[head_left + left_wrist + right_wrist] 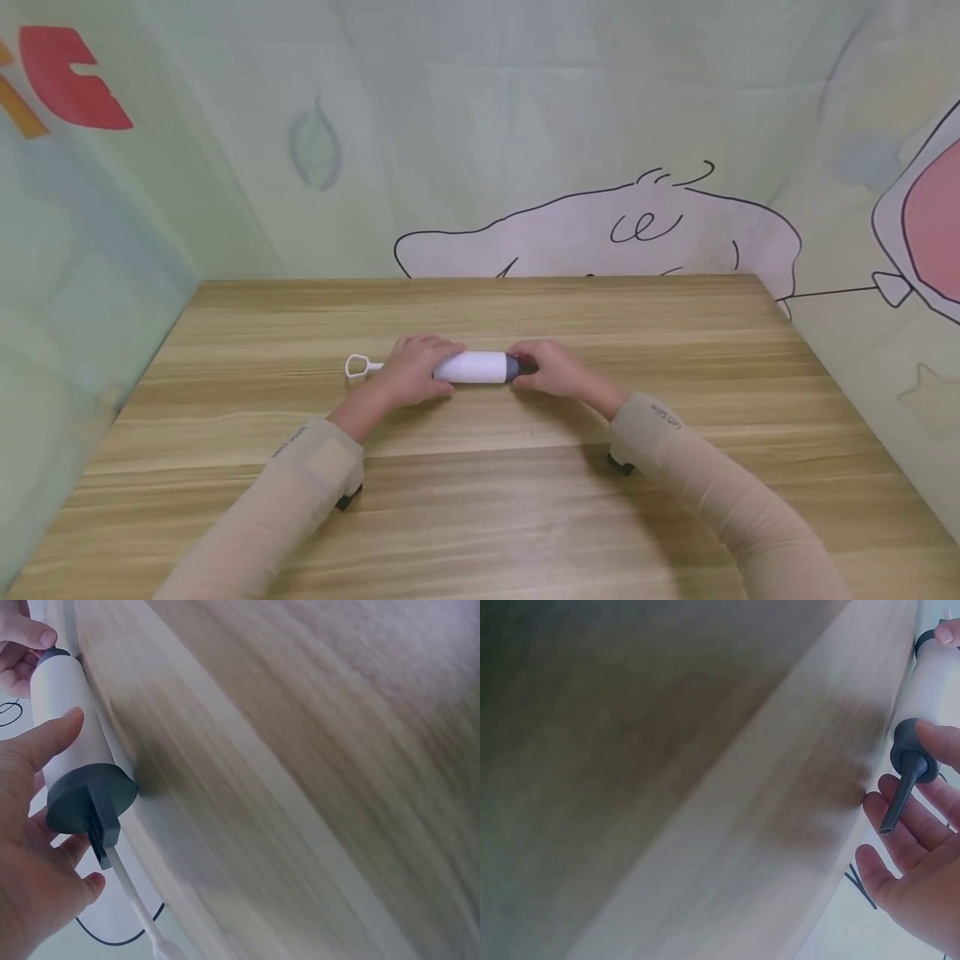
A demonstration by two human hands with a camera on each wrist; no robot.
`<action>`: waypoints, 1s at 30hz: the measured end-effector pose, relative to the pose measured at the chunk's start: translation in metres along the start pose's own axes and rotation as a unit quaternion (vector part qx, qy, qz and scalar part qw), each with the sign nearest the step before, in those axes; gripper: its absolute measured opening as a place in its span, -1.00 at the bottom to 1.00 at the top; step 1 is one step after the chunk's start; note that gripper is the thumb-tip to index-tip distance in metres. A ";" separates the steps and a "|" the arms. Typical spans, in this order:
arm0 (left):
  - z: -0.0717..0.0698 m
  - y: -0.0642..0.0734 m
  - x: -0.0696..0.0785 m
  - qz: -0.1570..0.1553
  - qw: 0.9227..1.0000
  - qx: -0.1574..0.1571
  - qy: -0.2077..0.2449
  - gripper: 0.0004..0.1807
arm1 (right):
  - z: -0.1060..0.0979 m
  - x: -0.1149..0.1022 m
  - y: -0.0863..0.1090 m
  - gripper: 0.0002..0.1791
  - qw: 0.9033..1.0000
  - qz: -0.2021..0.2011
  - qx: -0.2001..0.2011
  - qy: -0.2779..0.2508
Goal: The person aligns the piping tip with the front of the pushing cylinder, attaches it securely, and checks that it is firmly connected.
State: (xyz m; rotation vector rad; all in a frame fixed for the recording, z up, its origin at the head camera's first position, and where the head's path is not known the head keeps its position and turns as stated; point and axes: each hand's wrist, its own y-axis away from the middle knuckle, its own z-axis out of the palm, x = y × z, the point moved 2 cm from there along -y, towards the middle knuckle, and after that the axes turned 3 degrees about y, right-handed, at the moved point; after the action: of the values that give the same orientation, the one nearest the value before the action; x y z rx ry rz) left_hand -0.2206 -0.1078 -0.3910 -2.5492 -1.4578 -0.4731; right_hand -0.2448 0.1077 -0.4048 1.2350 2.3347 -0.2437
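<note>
A white syringe-like tube (474,367) with dark grey ends lies sideways across the wooden table. My left hand (420,368) grips its left part, thumb along the near side and fingers over the far side. In the left wrist view, a dark end cap (82,799) carries a thin white rod (129,885), which ends in a loop handle beyond my left hand in the head view. My right hand (553,367) holds the right end between thumb and fingers. A tapered dark nozzle (901,796) points out past that thumb in the right wrist view.
The wooden table (480,492) reaches back to a pale printed cloth (487,125) that hangs behind it and on both sides. A line-drawn white animal figure (570,237) is printed on the cloth just above the table's far edge.
</note>
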 end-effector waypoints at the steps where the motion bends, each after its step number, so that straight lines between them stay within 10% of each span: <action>1: 0.000 0.000 0.000 0.000 1.000 0.000 0.000 -0.33 | 0.000 0.000 0.000 -0.53 1.000 0.001 0.000 -0.001; 15: -0.009 0.010 -0.005 -0.011 0.999 0.022 0.030 -0.28 | -0.007 0.006 0.006 -0.43 0.999 0.012 -0.001 -0.050; 30: -0.043 0.064 -0.050 -0.041 0.986 0.131 0.092 -0.40 | -0.060 0.025 0.057 -0.48 0.997 -0.008 0.065 -0.046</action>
State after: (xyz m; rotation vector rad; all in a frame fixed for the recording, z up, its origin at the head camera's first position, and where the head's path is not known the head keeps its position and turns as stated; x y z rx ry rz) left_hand -0.1974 -0.1930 -0.3675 -2.1895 -1.4552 -0.4779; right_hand -0.2304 0.1805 -0.3613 1.2379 2.2807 -0.4540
